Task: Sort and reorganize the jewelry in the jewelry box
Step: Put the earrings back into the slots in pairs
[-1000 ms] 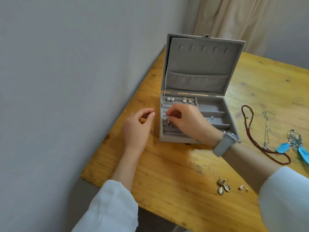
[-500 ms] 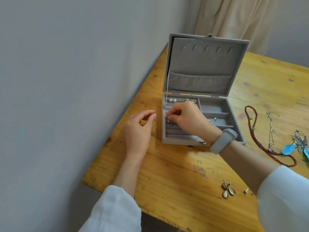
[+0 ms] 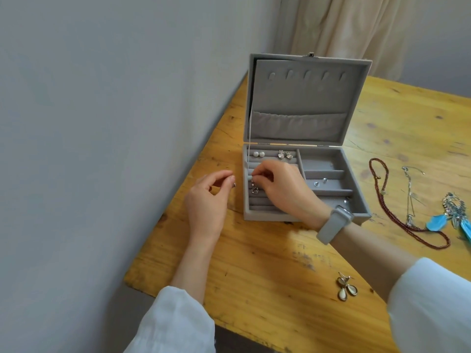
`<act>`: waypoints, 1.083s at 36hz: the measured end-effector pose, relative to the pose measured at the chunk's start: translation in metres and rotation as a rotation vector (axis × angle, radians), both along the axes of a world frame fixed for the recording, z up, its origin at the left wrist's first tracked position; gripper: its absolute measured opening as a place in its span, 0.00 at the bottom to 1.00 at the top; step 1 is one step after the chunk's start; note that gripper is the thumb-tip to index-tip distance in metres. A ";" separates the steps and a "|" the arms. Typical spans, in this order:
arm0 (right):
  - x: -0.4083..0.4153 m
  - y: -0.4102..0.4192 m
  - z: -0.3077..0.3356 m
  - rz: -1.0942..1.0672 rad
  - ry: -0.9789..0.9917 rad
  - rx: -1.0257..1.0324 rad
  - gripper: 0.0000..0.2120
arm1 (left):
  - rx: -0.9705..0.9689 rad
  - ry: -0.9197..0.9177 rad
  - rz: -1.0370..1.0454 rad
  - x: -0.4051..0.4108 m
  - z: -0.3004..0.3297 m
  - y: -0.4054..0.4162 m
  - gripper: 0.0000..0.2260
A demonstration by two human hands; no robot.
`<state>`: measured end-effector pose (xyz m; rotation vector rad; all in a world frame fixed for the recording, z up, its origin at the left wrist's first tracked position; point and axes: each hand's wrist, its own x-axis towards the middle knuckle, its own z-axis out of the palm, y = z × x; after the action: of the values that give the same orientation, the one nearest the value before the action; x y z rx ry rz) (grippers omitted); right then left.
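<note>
Seating a dangling earring into the ring-roll rows, left half of the jewelry box (image 3: 308, 216).

Your left hand (image 3: 207, 197) sits just beside the box's left wall, thumb and forefinger pinching a small silver piece (image 3: 234, 184); keep it parked clear of the box. Your right hand (image 3: 283, 189) is over the rolls, fingertips pinched on the top of the dangling earring (image 3: 254, 188), which hangs against the rows. Press its post straight down into one slot, below the pearl studs (image 3: 258, 154), and release only once it is wedged. The red bead necklace (image 3: 387, 200) and feather earrings (image 3: 453, 217) wait on the table (image 3: 254, 263).
</note>
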<state>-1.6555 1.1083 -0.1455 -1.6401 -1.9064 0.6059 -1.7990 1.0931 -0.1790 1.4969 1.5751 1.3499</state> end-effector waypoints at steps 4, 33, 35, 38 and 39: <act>0.006 -0.011 -0.003 0.007 0.036 0.036 0.09 | -0.008 -0.007 0.007 0.000 0.001 -0.001 0.05; 0.062 -0.031 -0.024 0.025 -0.211 0.224 0.09 | -0.201 0.347 -0.341 0.036 0.042 0.000 0.07; 0.063 -0.031 -0.024 0.026 -0.199 0.217 0.09 | -0.160 0.414 -0.317 0.036 0.042 0.003 0.04; 0.064 -0.030 -0.025 0.025 -0.180 0.216 0.09 | -0.120 0.471 -0.297 0.034 0.039 0.009 0.02; 0.064 -0.030 -0.025 0.026 -0.176 0.217 0.10 | -0.122 0.483 -0.284 0.034 0.037 0.011 0.02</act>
<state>-1.5914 1.0783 -0.1707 -1.5742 -2.0404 0.2593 -1.7652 1.1041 -0.1417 1.9797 1.6042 0.7535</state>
